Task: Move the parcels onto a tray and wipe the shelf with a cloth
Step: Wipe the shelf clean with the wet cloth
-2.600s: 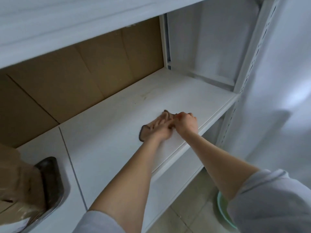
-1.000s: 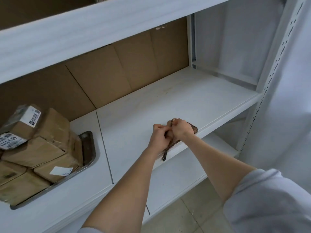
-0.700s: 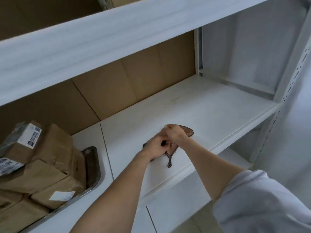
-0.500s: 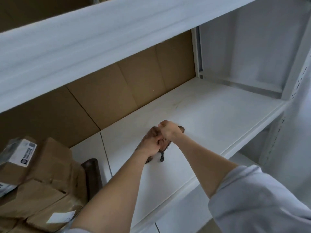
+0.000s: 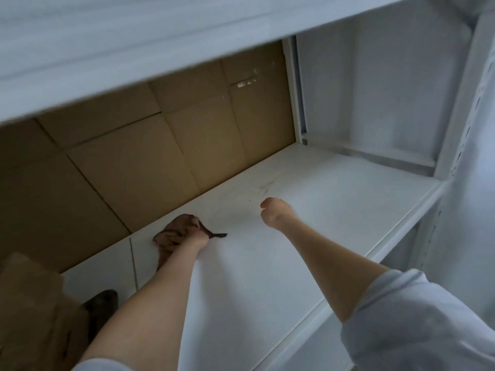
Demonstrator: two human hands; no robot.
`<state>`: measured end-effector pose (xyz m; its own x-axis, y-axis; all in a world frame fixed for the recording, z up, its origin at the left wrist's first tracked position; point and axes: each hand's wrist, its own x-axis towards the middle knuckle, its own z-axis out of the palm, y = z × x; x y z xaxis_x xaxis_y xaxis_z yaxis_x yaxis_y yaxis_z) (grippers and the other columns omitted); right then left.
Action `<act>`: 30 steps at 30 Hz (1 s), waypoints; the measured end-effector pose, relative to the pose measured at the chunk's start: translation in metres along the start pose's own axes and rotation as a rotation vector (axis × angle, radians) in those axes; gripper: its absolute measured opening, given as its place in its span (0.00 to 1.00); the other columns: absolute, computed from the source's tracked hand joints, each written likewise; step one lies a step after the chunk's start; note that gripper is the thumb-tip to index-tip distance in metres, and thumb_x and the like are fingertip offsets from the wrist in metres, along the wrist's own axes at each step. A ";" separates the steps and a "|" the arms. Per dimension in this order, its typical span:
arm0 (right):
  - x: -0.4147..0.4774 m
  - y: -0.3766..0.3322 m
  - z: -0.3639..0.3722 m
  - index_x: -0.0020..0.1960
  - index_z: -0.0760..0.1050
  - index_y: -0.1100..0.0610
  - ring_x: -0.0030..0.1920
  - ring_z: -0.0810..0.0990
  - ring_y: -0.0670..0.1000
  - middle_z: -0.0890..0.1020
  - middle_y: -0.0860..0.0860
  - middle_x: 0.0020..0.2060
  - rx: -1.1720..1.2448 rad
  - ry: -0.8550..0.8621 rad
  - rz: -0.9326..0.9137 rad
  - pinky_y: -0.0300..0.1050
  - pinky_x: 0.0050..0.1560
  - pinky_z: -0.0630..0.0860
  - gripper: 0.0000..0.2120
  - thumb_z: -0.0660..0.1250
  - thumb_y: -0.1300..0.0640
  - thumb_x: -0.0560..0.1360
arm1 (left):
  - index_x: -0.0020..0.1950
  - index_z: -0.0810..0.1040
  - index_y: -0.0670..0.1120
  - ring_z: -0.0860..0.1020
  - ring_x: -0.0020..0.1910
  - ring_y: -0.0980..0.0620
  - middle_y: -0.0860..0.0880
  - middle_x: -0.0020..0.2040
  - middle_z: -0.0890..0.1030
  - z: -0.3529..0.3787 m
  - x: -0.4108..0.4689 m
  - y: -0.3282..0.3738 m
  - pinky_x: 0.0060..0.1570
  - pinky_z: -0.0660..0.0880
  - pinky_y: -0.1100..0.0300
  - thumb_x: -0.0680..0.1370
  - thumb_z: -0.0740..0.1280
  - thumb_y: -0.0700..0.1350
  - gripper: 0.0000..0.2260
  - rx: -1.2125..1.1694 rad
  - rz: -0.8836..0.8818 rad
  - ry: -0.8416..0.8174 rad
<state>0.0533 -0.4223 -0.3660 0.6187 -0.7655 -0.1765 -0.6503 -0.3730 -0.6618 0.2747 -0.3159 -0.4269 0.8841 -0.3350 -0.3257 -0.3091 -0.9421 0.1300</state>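
A crumpled brown cloth (image 5: pixel 179 225) lies on the white shelf (image 5: pixel 334 199) near the cardboard back wall. My left hand (image 5: pixel 193 239) grips it and holds it down on the shelf board, and a thin tail of cloth sticks out to the right. My right hand (image 5: pixel 272 211) hovers over the middle of the shelf, apart from the cloth, with fingers curled and nothing in them. Brown parcels (image 5: pixel 29 298) are blurred at the lower left, and a dark corner of the tray (image 5: pixel 103 301) shows beside them.
A white upper shelf (image 5: pixel 134 49) overhangs the work area. Brown cardboard panels (image 5: pixel 150 162) line the back. White uprights (image 5: pixel 466 135) and a side panel close off the right end. A faint smudge (image 5: pixel 265 184) marks the board ahead of my right hand.
My right hand has let go of the cloth and moved right. My left hand has carried the cloth back and to the left, towards the cardboard wall. The view has swung right.
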 end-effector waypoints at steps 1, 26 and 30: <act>0.002 0.008 -0.004 0.69 0.70 0.54 0.67 0.70 0.58 0.72 0.55 0.67 0.001 0.018 0.012 0.50 0.67 0.69 0.22 0.53 0.61 0.76 | 0.76 0.58 0.46 0.59 0.73 0.35 0.38 0.75 0.58 0.001 -0.003 0.011 0.72 0.59 0.41 0.72 0.68 0.60 0.37 -0.025 -0.006 0.008; -0.032 0.141 -0.122 0.59 0.76 0.60 0.61 0.69 0.61 0.73 0.60 0.61 -0.004 0.333 0.395 0.48 0.61 0.67 0.18 0.52 0.63 0.76 | 0.78 0.48 0.57 0.45 0.76 0.36 0.40 0.78 0.42 0.038 -0.139 0.196 0.74 0.48 0.41 0.76 0.63 0.59 0.35 -0.058 0.396 -0.130; -0.045 0.155 -0.131 0.68 0.72 0.57 0.66 0.66 0.61 0.70 0.59 0.65 0.031 0.327 0.406 0.50 0.64 0.67 0.21 0.52 0.63 0.77 | 0.77 0.48 0.60 0.42 0.77 0.39 0.45 0.78 0.38 0.050 -0.168 0.224 0.75 0.48 0.42 0.76 0.63 0.57 0.34 -0.019 0.573 -0.260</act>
<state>-0.1335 -0.5141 -0.3656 0.1466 -0.9708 -0.1901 -0.7930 -0.0004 -0.6092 0.0393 -0.4714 -0.3899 0.4651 -0.7813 -0.4162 -0.7001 -0.6124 0.3672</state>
